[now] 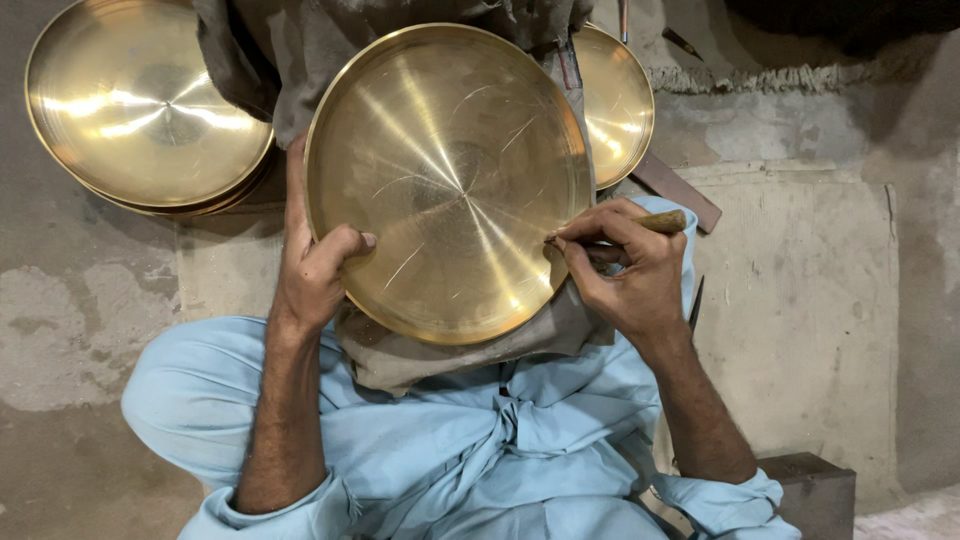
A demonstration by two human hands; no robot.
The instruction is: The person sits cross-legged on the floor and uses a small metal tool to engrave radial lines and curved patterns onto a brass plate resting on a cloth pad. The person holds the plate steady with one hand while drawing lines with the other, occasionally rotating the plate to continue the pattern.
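The brass plate (450, 180) lay between the hands on a grey cloth (420, 350) over the lap, and working its rim cleanly called for a firm brace and short, steady strokes. The left hand (315, 270) was curled around the near-left rim, thumb inside. The right hand (625, 265) pinched a wooden-handled tool (662, 222), tip touching the rim; more plates (140, 105) sat beyond the left hand.

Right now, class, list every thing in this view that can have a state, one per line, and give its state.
Brass plate: tilted up on the lap, gripped at its left rim, faintly scratched.
Left hand: grip closed on the plate's rim.
Right hand: grip closed on the tool.
Wooden-handled tool: held, tip against the plate's right inner edge.
Stacked brass plates: resting on the floor, shiny.
Second brass plate: partly hidden behind the held one.
Grey cloth: draped under the plate.
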